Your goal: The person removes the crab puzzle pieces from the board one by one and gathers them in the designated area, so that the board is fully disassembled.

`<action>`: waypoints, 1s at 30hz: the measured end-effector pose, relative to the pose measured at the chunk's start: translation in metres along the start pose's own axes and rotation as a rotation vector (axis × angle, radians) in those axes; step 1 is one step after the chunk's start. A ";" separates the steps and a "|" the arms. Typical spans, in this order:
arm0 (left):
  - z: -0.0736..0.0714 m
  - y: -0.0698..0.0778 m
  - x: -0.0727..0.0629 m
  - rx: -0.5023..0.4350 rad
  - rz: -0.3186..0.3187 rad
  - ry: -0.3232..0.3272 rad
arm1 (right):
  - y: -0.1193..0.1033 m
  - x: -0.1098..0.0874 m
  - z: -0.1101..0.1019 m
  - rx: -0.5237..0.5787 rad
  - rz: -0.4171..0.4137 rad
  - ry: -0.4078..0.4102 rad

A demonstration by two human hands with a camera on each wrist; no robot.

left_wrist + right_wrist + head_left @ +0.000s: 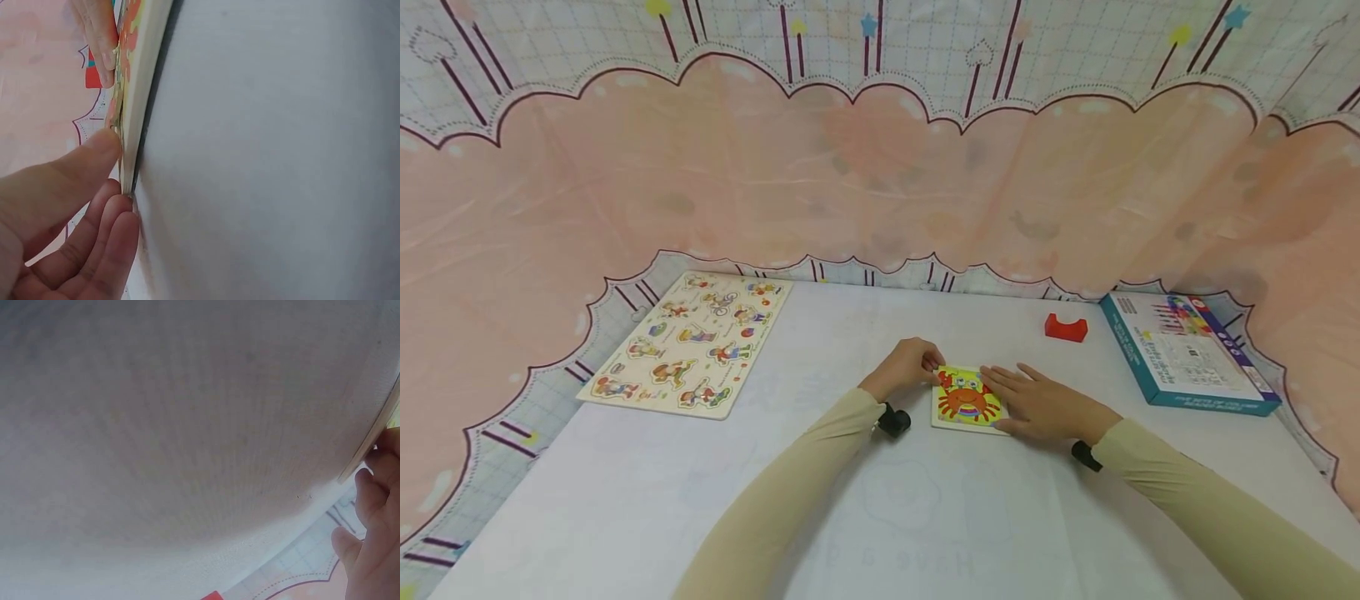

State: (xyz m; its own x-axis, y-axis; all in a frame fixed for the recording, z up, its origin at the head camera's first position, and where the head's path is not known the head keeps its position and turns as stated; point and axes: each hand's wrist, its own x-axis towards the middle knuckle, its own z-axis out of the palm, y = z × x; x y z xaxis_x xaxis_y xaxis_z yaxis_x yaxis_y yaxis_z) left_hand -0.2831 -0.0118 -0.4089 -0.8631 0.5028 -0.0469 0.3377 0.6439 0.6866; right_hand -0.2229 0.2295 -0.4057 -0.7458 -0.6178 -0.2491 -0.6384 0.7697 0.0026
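A small square crab puzzle (967, 402), with a red crab on a yellow ground in a pale wooden frame, lies on the white table. My left hand (908, 367) is at its upper left corner. The left wrist view shows the left thumb (103, 147) on the picture side and curled fingers at the frame's edge (140, 106), pinching the corner. Across the right side of the puzzle lies my right hand (1047, 404), its fingers stretched out and covering that side. Only part of the right hand (378, 506) appears in the right wrist view, touching the wooden edge.
A large board (677, 350) with pictures of children lies at the left. Behind the right hand stands a red notched block (1066, 327). Further right is a teal-edged flat box (1195, 354). A patterned cloth (880, 183) hangs behind the white table (850, 517).
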 end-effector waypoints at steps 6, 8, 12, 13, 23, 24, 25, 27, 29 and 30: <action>-0.001 -0.004 -0.001 -0.024 0.002 0.011 | 0.001 0.001 0.000 0.009 -0.001 0.008; -0.002 -0.008 -0.002 -0.049 -0.003 0.023 | 0.000 0.001 0.000 0.010 -0.005 0.010; -0.008 -0.015 -0.006 -0.091 0.000 0.063 | -0.001 0.001 0.001 0.011 0.000 0.001; -0.011 -0.017 -0.008 -0.096 0.000 0.075 | -0.001 0.001 0.001 0.011 0.002 -0.002; -0.055 -0.041 -0.016 -0.075 0.036 0.190 | -0.005 -0.002 -0.004 0.045 0.004 0.013; -0.060 -0.044 -0.016 -0.074 0.032 0.195 | -0.005 -0.002 -0.004 0.050 0.010 0.010; -0.064 -0.047 -0.017 -0.075 0.025 0.199 | -0.005 -0.003 -0.005 0.065 0.019 0.006; -0.073 -0.054 -0.018 -0.075 0.011 0.207 | -0.005 -0.003 -0.005 0.095 0.045 -0.004; -0.080 -0.060 -0.018 -0.074 -0.006 0.216 | -0.006 -0.003 -0.006 0.121 0.069 -0.009; -0.084 -0.063 -0.019 -0.079 -0.020 0.218 | -0.006 -0.003 -0.006 0.139 0.081 -0.011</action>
State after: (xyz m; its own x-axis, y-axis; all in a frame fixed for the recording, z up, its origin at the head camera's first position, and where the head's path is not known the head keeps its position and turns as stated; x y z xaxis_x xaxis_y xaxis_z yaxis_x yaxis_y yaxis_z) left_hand -0.3195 -0.1102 -0.3905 -0.9330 0.3483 0.0908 0.2966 0.6012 0.7420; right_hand -0.2180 0.2259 -0.3991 -0.7914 -0.5512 -0.2644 -0.5429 0.8325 -0.1107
